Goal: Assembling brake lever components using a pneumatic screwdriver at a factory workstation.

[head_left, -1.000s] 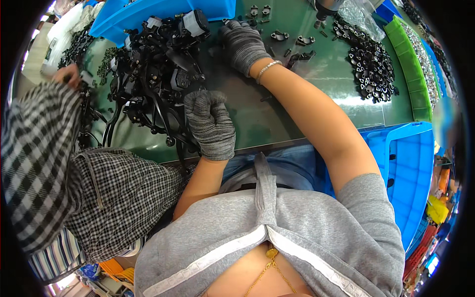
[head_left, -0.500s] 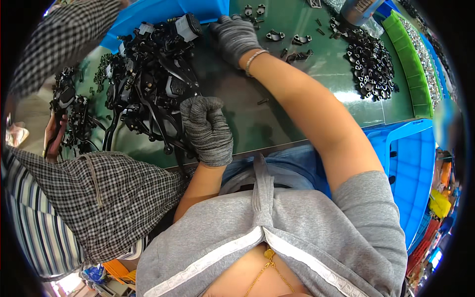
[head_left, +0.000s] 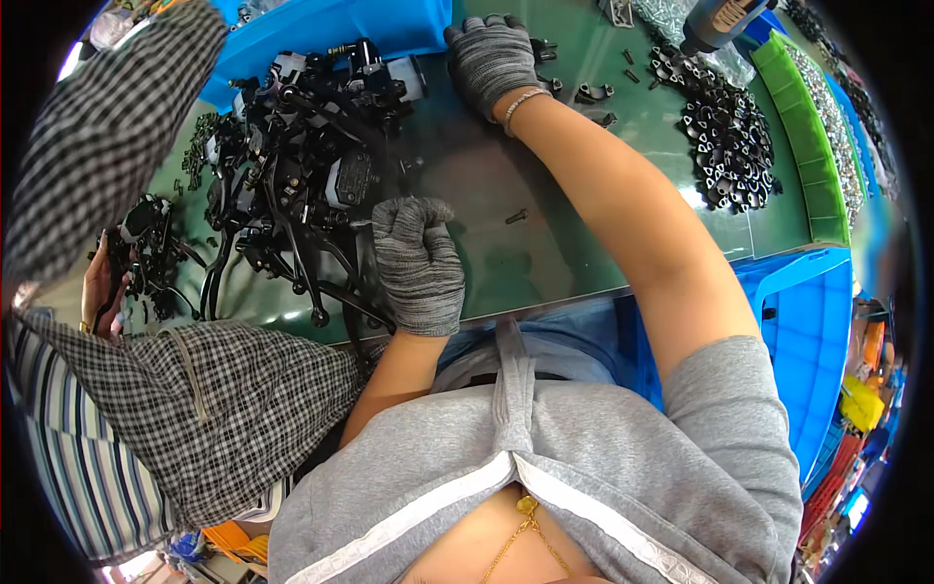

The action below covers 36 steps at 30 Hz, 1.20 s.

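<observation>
My left hand (head_left: 418, 263), in a grey knit glove, is closed in a fist at the right edge of a heap of black brake lever assemblies (head_left: 302, 195). A thin metallic end shows beside its fingers; what they grip is hidden. My right hand (head_left: 493, 63), gloved alike, reaches to the far part of the green table (head_left: 555, 234). Its fingers curl down, and whatever is under them cannot be seen. Just right of it lie small black clamps (head_left: 593, 92). A dark screw (head_left: 517, 216) rests on the table between my two arms.
A blue bin (head_left: 331, 29) stands behind the heap. To the right are a pile of small black clamps (head_left: 730, 146), a green tray (head_left: 803, 136) of small metal parts, a dark bottle (head_left: 715, 24) and a blue crate (head_left: 803, 341). A co-worker's checked sleeve (head_left: 117, 127) is at left.
My right hand has moved farther away and slightly right, over some of the clamps. My left fist has shifted slightly right and nearer. Some lever assemblies have shifted, and the co-worker's sleeve has moved.
</observation>
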{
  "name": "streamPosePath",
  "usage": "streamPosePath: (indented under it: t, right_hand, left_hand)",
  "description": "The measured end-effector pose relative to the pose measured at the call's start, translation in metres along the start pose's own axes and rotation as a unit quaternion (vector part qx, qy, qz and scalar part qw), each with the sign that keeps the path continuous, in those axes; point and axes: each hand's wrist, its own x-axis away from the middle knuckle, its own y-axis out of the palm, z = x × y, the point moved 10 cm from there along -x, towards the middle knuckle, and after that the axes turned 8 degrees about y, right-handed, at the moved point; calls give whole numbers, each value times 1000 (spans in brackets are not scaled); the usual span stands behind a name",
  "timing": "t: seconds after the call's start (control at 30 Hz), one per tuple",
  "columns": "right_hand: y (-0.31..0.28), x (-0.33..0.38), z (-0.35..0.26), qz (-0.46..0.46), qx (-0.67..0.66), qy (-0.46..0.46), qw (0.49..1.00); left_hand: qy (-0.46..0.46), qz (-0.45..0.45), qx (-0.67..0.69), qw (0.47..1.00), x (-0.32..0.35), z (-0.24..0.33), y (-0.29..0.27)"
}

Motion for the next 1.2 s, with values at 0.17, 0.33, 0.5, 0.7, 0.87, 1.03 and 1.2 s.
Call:
streamPosePath:
  t: [0.17, 0.33, 0.5, 0.7, 0.87, 1.03, 1.2]
  right_hand:
    - [22, -30, 49, -151, -93, 88, 980]
    - [30, -7, 53, -199, -72, 68, 975]
    - [31, 28, 59, -149, -57, 49, 986]
    - [-9, 60, 93, -144, -161, 83, 973]
    - [-16, 68, 163, 38, -193, 109, 974]
    - [37, 82, 235, 70, -161, 187, 967]
    - [46, 67, 221, 76, -160, 149, 973]
  left_hand:
    - [-23, -63, -20, 998, -5, -1, 17]
    - [-9, -95, -23, 995, -5, -6, 27]
    - [-2, -120, -61, 991, -7, -5, 34]
    - [68, -113, -154, 979, -10, 23, 28]
    - [201, -151, -114, 961, 18, 64, 51]
    - [135, -303, -129, 934, 21, 51, 115]
    - [61, -275, -149, 948, -20, 29, 154]
